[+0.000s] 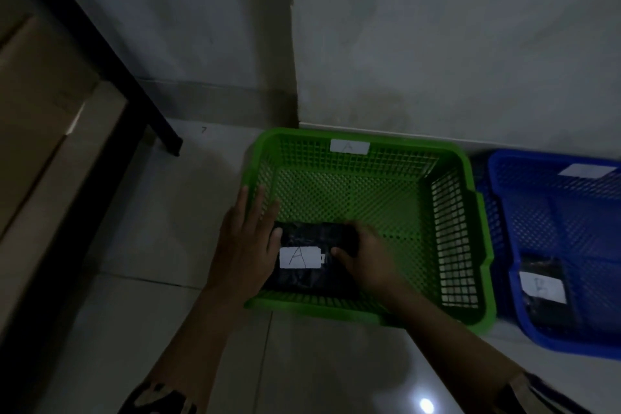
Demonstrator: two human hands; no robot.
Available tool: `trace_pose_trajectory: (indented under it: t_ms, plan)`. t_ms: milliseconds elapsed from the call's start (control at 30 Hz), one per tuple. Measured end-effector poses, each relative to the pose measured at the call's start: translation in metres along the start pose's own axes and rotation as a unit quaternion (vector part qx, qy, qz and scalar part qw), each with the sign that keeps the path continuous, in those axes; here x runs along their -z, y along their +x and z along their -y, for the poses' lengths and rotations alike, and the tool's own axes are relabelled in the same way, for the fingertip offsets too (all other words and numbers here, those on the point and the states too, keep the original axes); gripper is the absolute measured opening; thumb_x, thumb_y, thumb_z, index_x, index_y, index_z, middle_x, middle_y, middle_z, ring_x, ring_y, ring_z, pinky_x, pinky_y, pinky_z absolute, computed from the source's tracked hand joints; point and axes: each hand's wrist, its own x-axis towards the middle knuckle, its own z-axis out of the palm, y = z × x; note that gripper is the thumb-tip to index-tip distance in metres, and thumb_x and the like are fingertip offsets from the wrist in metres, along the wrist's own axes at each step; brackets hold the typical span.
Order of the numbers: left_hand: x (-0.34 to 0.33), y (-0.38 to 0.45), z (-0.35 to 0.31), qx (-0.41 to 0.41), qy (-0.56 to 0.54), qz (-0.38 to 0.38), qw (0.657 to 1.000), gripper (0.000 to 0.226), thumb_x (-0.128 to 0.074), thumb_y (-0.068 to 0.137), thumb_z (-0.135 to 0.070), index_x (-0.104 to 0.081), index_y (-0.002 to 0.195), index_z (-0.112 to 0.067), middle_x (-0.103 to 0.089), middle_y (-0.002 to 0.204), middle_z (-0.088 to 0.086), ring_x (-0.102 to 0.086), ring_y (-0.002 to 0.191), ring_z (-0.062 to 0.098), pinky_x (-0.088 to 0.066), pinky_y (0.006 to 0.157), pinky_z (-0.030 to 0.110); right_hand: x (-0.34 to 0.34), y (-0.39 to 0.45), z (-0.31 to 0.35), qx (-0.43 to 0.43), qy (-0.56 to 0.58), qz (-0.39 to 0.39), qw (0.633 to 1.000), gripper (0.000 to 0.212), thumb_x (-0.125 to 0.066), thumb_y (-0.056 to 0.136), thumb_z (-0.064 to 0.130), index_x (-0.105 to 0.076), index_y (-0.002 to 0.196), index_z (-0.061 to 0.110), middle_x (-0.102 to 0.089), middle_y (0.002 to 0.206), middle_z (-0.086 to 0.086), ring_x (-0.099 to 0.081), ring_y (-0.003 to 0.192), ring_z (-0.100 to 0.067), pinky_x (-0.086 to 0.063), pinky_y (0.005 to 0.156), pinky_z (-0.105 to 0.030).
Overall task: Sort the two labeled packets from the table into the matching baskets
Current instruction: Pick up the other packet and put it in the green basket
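Head view, dim light, tiled floor in a wall corner. Green basket (467, 178) sits on the floor against the wall; a white tag marked "A" (349, 146) is stuck on its far wall. Black packet (312, 279) lies inside the green basket, at the near-left corner, close against the near wall. White label on its top face reads "A" (300, 257). Left hand (247, 245) is at the packet's left edge: fingers extended and spread, reaching over the basket's left rim, thumb tip touching the packet's upper-left corner; hand flat and open, not wrapped around anything. Right hand (364, 257) is at the packet's right edge, partly motion-blurred: fingers curled over the packet's upper-right corner, thumb pressing on the top face just right of the label, so it grips the packet. The packet thus lies between the two hands, label facing up and unobstructed. Blue basket (504, 212) stands just beside the green one on the right, rims nearly touching; a white tag (586, 171) on its far wall, letter not legible. Second black packet (551, 309) lies in the blue basket near its near-left corner, white label marked "B" (542, 286), well apart from both hands. Dark table leg (151, 111) and cardboard boxes (40, 151) at left.
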Motion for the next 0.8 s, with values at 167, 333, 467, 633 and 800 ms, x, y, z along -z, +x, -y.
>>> trace_pose_trajectory:
  t_ms: [167, 333, 467, 633, 800]
  plan:
    - [-0.005, -0.001, 0.002, -0.005, 0.019, -0.016, 1.0, 0.046, -0.039, 0.088, -0.027, -0.041, 0.131, -0.009, -0.036, 0.144, 0.019, -0.004, 0.132, 0.036, -0.015, 0.105, 0.063, -0.006, 0.002, 0.001, 0.06, -0.172, 0.001, 0.983, 0.05, -0.057, 0.085, 0.023, -0.041, 0.132, 0.015, -0.025, 0.146, -0.018, -0.033, 0.127, -0.035, -0.031, 0.105, -0.041]
    - [-0.005, -0.001, 0.001, -0.008, 0.029, -0.022, 0.999, 0.049, -0.039, 0.087, -0.029, -0.038, 0.133, -0.012, -0.031, 0.147, 0.016, 0.001, 0.133, 0.033, -0.001, 0.106, 0.057, -0.007, -0.001, -0.003, 0.121, -0.27, 0.096, 0.95, 0.055, -0.047, 0.091, 0.032, -0.025, 0.14, 0.019, -0.007, 0.156, -0.011, -0.005, 0.142, -0.033, -0.019, 0.113, -0.046]
    - [-0.007, -0.002, 0.001, 0.0, 0.02, -0.014, 1.0, 0.05, -0.035, 0.088, -0.032, -0.034, 0.136, -0.016, -0.023, 0.15, 0.012, 0.007, 0.135, 0.028, 0.003, 0.109, 0.053, -0.007, 0.0, -0.005, 0.122, -0.329, 0.149, 0.925, 0.065, -0.051, 0.089, 0.028, -0.013, 0.142, 0.021, 0.001, 0.156, -0.009, 0.001, 0.142, -0.033, -0.019, 0.114, -0.047]
    - [0.0, -0.003, 0.0, 0.011, 0.015, 0.028, 0.999, 0.054, -0.027, 0.088, -0.037, -0.028, 0.138, -0.019, -0.014, 0.153, 0.009, 0.014, 0.135, 0.022, 0.006, 0.112, 0.052, 0.009, -0.007, 0.001, 0.11, -0.253, 0.136, 0.951, 0.065, -0.054, 0.087, 0.031, -0.018, 0.141, 0.022, -0.002, 0.156, -0.008, 0.0, 0.142, -0.032, -0.016, 0.115, -0.044]
    - [0.052, -0.018, -0.045, -0.012, 0.008, 0.052, 0.999, 0.046, -0.042, 0.085, -0.029, -0.048, 0.126, -0.009, -0.039, 0.142, 0.02, -0.017, 0.134, 0.038, -0.019, 0.103, 0.069, 0.075, -0.046, 0.019, 0.069, -0.254, 0.092, 0.96, 0.063, -0.053, 0.087, 0.029, -0.02, 0.14, 0.021, -0.007, 0.156, -0.009, -0.004, 0.143, -0.031, -0.015, 0.115, -0.04]
